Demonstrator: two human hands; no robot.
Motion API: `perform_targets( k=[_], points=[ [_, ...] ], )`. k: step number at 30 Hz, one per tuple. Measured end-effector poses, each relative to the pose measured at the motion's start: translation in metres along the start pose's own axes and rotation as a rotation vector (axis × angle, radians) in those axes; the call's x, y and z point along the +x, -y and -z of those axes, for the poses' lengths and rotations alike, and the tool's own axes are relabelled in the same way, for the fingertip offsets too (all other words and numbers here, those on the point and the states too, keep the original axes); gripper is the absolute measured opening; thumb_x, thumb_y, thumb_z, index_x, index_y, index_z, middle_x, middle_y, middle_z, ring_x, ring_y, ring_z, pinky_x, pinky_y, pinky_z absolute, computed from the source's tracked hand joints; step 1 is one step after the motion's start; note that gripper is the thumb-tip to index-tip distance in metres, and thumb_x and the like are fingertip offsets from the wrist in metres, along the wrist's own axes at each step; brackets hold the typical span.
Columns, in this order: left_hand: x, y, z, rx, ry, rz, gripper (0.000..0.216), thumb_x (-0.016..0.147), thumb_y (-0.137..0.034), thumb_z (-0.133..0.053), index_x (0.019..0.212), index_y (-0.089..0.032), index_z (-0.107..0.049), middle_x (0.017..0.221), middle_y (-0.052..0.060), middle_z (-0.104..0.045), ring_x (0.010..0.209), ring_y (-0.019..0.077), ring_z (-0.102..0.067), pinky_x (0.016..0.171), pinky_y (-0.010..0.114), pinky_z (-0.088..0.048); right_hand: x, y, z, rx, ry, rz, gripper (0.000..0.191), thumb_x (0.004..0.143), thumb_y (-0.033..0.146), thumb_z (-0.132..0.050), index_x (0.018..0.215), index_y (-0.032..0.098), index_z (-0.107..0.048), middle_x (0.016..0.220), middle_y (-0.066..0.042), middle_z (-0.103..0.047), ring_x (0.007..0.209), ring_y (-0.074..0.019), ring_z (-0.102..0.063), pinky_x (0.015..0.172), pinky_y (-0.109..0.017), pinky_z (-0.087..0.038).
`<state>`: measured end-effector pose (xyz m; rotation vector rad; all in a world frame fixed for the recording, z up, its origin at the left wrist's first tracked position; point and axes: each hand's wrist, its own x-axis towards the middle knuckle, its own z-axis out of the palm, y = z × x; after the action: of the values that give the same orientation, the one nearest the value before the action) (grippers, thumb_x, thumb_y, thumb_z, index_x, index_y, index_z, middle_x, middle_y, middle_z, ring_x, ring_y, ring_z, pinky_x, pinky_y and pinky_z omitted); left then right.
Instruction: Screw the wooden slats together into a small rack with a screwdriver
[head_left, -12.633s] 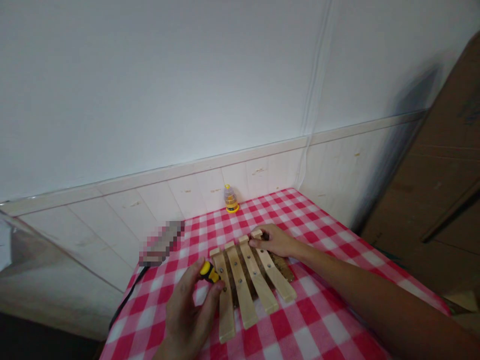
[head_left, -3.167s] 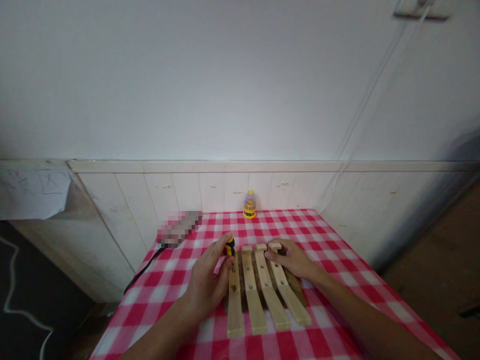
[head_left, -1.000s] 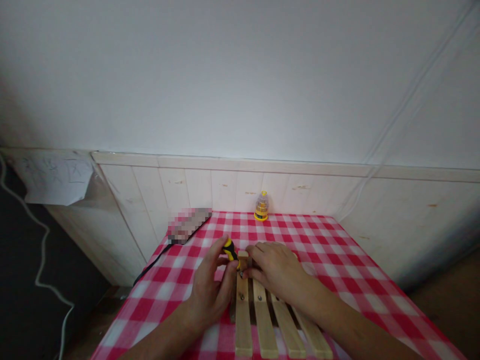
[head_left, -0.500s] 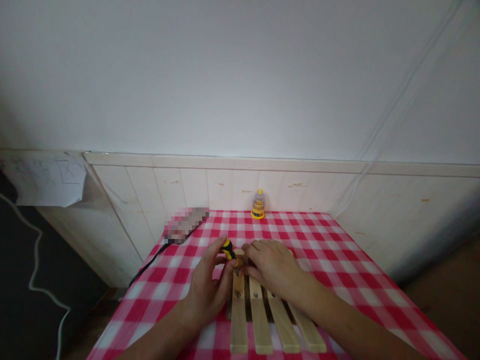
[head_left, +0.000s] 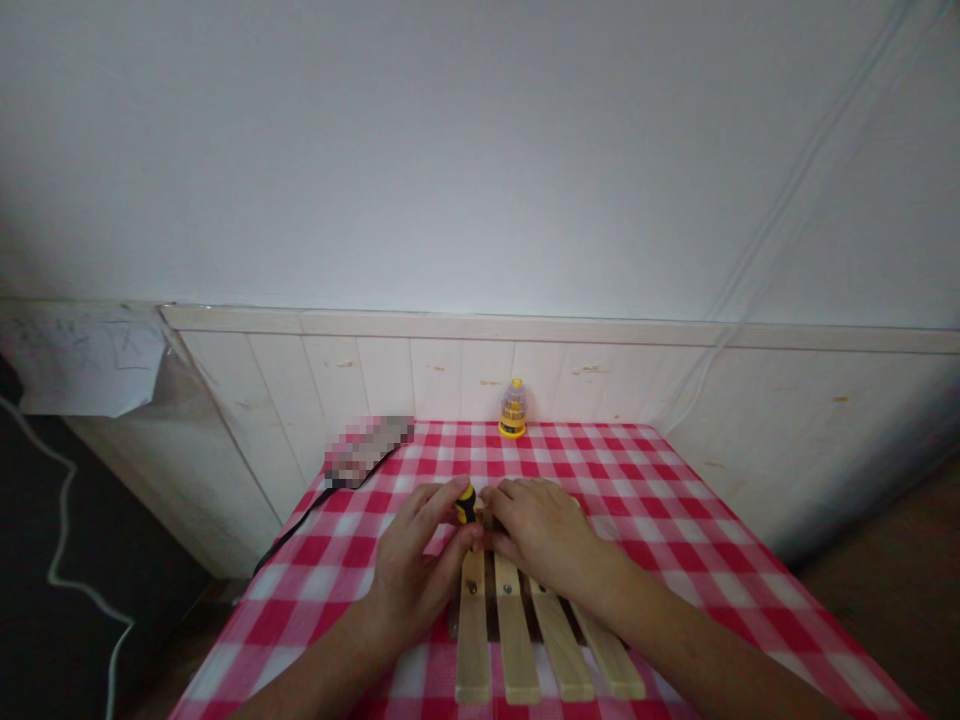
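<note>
My left hand (head_left: 420,548) is closed, with thumb and fingertips on the handle of a small yellow-and-black screwdriver (head_left: 466,504). The screwdriver stands nearly upright over the far end of the leftmost wooden slat (head_left: 473,650); its tip is hidden. My right hand (head_left: 544,520) lies over the far part of the slats, its fingers bent down around them beside the screwdriver, fingertips partly hidden. Several pale slats fan out towards me over a darker crosspiece (head_left: 493,625). Screw heads (head_left: 508,589) show on them.
A red-and-white checked cloth (head_left: 675,570) covers the table. Against the wall stands a yellow-based clear container (head_left: 513,412). A blurred-out flat object (head_left: 369,450) with a black strap lies at the far left edge. A paper sheet (head_left: 90,365) hangs left.
The screwdriver has turned more upright, and my left fingers have shifted over its handle towards the right hand. My right hand stays on the slats. The view has shifted slightly.
</note>
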<state>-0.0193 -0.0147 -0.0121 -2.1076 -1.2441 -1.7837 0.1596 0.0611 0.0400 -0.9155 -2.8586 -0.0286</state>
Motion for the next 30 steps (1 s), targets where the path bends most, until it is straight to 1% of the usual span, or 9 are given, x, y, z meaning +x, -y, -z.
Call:
perform_targets(
  k=[6, 14, 19, 23, 27, 30],
  points=[
    [0.0022, -0.0023, -0.0003, 0.02, 0.015, -0.018, 0.056, 0.096, -0.01, -0.061, 0.148, -0.025, -0.048, 0.111, 0.006, -0.067, 0.092, 0.0138, -0.067, 0.078, 0.024, -0.063, -0.0001, -0.001, -0.0027, -0.002, -0.023, 0.015, 0.026, 0.096, 0.03, -0.068, 0.118, 0.016, -0.068, 0.106, -0.011, -0.076, 0.098, -0.0324, -0.073, 0.082, -0.043, -0.055],
    [0.0047, -0.0077, 0.0002, 0.038, 0.014, -0.038, 0.054, 0.097, -0.009, -0.057, 0.147, -0.025, -0.048, 0.112, 0.007, -0.068, 0.095, 0.0147, -0.068, 0.08, 0.025, -0.064, -0.0011, 0.0001, 0.0002, 0.0, -0.004, 0.009, 0.027, 0.097, 0.034, -0.068, 0.117, 0.016, -0.068, 0.106, -0.011, -0.076, 0.097, -0.0316, -0.073, 0.081, -0.041, -0.055],
    [0.0007, -0.0043, -0.0002, 0.036, 0.025, -0.019, 0.054, 0.098, -0.01, -0.055, 0.149, -0.026, -0.046, 0.113, 0.007, -0.068, 0.093, 0.0147, -0.069, 0.079, 0.025, -0.064, -0.0007, 0.0, 0.0009, 0.002, 0.0, 0.006, 0.028, 0.097, 0.034, -0.067, 0.119, 0.016, -0.067, 0.108, -0.011, -0.076, 0.099, -0.0315, -0.073, 0.082, -0.041, -0.054],
    [-0.0037, -0.0005, -0.0013, 0.034, 0.027, 0.0, 0.056, 0.098, -0.011, -0.054, 0.151, -0.026, -0.042, 0.118, 0.009, -0.067, 0.097, 0.0167, -0.07, 0.081, 0.029, -0.064, -0.0014, 0.0001, 0.0015, 0.004, 0.003, 0.011, 0.027, 0.097, 0.033, -0.067, 0.119, 0.016, -0.067, 0.108, -0.011, -0.076, 0.099, -0.0316, -0.073, 0.082, -0.041, -0.054],
    [-0.0003, -0.0027, 0.0004, 0.061, 0.018, -0.027, 0.055, 0.097, -0.011, -0.057, 0.149, -0.024, -0.045, 0.114, 0.008, -0.068, 0.099, 0.0184, -0.068, 0.084, 0.03, -0.062, -0.0026, -0.0002, 0.0013, 0.008, -0.003, 0.006, 0.028, 0.097, 0.034, -0.066, 0.119, 0.017, -0.067, 0.109, -0.011, -0.076, 0.1, -0.0307, -0.072, 0.083, -0.039, -0.053],
    [0.0032, -0.0046, 0.0016, 0.055, 0.02, -0.039, 0.054, 0.095, -0.015, -0.063, 0.146, -0.023, -0.048, 0.106, 0.007, -0.067, 0.091, 0.0174, -0.066, 0.078, 0.028, -0.061, -0.0033, -0.0007, 0.0005, 0.005, -0.003, 0.012, 0.028, 0.098, 0.035, -0.065, 0.12, 0.017, -0.066, 0.108, -0.011, -0.075, 0.1, -0.0297, -0.072, 0.083, -0.038, -0.053]
  ],
)
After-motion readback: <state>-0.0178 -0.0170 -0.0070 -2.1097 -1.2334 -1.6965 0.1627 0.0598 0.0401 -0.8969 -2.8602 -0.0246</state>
